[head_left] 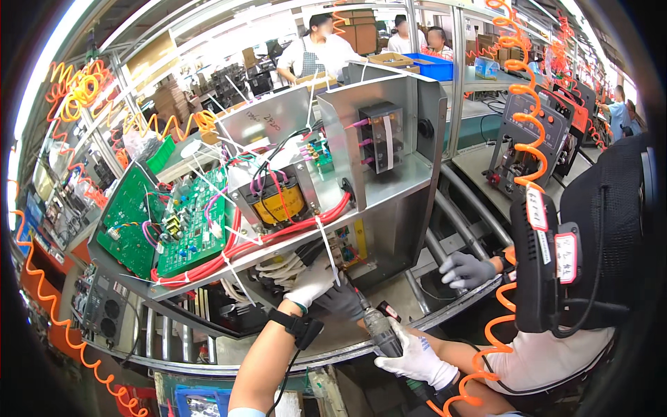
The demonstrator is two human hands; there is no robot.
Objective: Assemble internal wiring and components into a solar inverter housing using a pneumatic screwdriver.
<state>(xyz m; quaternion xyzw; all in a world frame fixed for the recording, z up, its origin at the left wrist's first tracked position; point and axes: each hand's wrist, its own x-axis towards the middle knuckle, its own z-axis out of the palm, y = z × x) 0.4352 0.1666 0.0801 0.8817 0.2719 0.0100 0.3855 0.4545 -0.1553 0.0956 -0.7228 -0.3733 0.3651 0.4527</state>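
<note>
Head view: left hand [310,283] flat under steel chassis [389,187]; right hand [417,360] clamped on screwdriver [379,330].

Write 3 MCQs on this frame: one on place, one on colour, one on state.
1. Where is the left hand?
A. under the tilted metal chassis
B. on the blue bin
C. on the chair back

2. What colour are the circuit boards?
A. red
B. green
C. white

3. What is the right hand doing?
A. hanging open
B. resting flat on the table
C. gripping a powered screwdriver

Key: 1 A, the white glove reaches up beneath the chassis edge. 2 B, both boards are green. 3 C, the fingers wrap the tool's body.
</note>
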